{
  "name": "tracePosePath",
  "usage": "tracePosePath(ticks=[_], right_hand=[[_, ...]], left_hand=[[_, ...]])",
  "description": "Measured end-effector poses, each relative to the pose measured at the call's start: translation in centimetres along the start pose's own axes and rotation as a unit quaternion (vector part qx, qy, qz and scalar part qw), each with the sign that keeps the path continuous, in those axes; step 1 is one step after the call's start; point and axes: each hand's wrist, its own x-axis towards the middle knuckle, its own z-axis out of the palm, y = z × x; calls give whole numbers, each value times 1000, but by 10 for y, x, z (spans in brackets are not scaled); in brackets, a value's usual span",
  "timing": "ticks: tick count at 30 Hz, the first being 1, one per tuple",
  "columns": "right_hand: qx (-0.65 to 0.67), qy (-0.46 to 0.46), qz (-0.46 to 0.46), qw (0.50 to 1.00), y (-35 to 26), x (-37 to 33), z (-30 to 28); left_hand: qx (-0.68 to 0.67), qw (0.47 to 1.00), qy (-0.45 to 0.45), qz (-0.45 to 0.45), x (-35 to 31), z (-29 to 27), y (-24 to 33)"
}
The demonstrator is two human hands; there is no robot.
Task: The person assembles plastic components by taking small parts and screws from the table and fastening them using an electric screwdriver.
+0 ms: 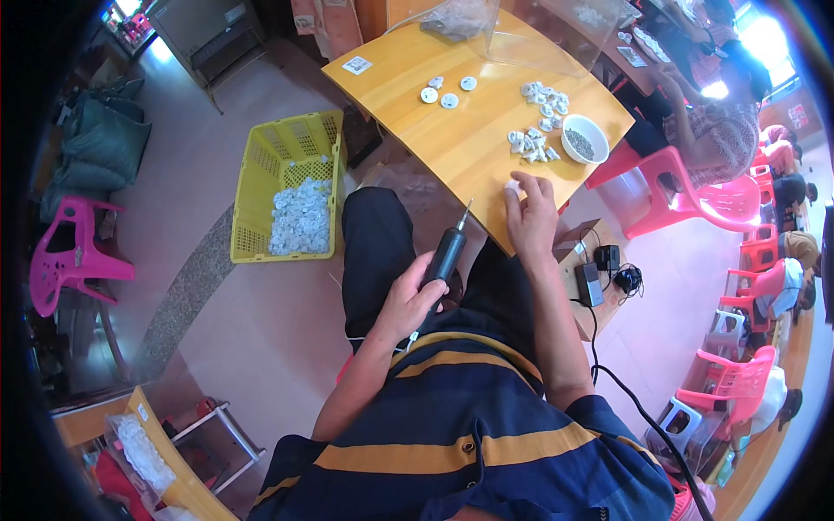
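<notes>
My left hand (pixel 408 300) is wrapped round a black electric screwdriver (pixel 446 253), its metal bit pointing up and away from me above my lap. At the near edge of the wooden table, my right hand (pixel 532 215) has its fingers curled round a small white plastic part (pixel 512 186), partly hidden by them. Just beyond that hand lies a pile of white parts (pixel 532 145), with another pile (pixel 546 102) farther back. A white bowl (pixel 598 157) of small grey metal pieces, likely screws, stands to their right. Several round white parts (pixel 449 101) sit apart toward the left.
A yellow crate (pixel 246 208) holding many white pieces stands on the floor left of the table (pixel 408 74). A clear plastic box (pixel 532 52) is at the table's back. Right of my legs are a power adapter (pixel 588 285) and a black cable (pixel 627 395). A person sits on a pink chair (pixel 669 191).
</notes>
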Motion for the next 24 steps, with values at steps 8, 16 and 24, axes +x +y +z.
tracePosePath(ticks=[8,16,24], right_hand=[[378,-191,216,880,-6,-15,18],[416,-195,240,855,-6,-15,21],[452,-212,314,808,-8,-14,15]], left_hand=[[9,1000,7,1,-3,2,4],[3,1000,0,3,-3,6,7],[11,1000,-7,8,-5,6,8]])
